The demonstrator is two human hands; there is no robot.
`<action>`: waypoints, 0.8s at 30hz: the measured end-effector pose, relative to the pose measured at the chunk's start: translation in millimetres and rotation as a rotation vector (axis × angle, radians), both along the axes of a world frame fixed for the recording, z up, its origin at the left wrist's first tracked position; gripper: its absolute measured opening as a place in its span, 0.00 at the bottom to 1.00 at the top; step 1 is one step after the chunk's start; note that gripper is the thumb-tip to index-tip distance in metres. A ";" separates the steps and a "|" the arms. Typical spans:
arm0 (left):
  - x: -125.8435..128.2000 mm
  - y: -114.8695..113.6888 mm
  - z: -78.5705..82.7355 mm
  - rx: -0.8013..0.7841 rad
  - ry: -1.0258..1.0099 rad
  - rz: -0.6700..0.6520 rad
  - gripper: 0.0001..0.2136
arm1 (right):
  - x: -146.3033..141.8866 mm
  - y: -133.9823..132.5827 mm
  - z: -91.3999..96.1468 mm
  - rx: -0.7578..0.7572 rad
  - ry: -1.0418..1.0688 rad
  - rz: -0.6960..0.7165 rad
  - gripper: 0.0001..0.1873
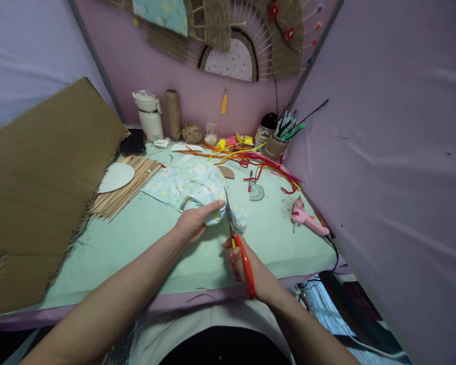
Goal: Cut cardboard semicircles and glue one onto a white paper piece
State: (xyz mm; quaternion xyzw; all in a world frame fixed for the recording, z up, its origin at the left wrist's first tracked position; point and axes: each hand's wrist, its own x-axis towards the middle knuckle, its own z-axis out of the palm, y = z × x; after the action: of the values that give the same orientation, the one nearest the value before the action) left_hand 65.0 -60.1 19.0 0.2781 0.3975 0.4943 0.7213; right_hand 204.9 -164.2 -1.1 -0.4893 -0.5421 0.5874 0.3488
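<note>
My left hand pinches the near edge of a pale floral fabric that lies on the mint-green table. My right hand is closed round the red handles of a pair of scissors. The blades point away from me and meet the fabric just right of my left fingers. The fabric spreads out flat behind the held part.
A big cardboard sheet leans at the left. A bundle of thin sticks with a white paper shape lies beside it. A pink glue gun, a protractor, coloured strips, a pen cup, twine and a flask stand further back.
</note>
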 end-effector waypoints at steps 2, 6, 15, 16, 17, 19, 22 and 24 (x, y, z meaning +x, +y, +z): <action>-0.3 0.6 -2.3 0.023 0.008 -0.005 0.21 | -0.3 0.2 0.9 -0.002 -0.009 -0.003 0.31; -1.1 2.5 -6.5 0.044 0.010 0.004 0.24 | -0.1 -0.3 5.2 -0.019 -0.026 -0.019 0.30; -0.8 3.2 -6.4 0.077 -0.027 0.037 0.23 | 3.8 -2.1 7.0 -0.050 0.027 -0.003 0.30; -0.6 3.1 -6.7 0.075 -0.028 0.036 0.24 | 3.9 -2.0 5.6 -0.049 0.035 0.003 0.30; -0.4 2.9 -7.1 0.076 -0.025 0.034 0.24 | 3.7 -1.8 4.2 -0.047 0.038 0.009 0.30; 0.1 2.1 -7.8 0.084 -0.008 0.035 0.24 | 2.9 -1.2 1.3 -0.040 0.034 0.011 0.29; 1.0 0.3 -7.6 0.097 0.023 0.044 0.24 | 1.0 0.0 -1.2 -0.031 0.014 -0.006 0.30; 1.7 -1.1 -6.3 0.098 0.028 0.042 0.24 | 0.0 0.8 -1.3 -0.025 -0.004 -0.014 0.30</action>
State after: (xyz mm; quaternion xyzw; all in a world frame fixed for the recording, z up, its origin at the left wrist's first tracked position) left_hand 66.7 -61.1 12.8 0.3118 0.3886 0.5244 0.6905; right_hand 204.9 -163.4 -2.4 -0.4985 -0.5319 0.5908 0.3458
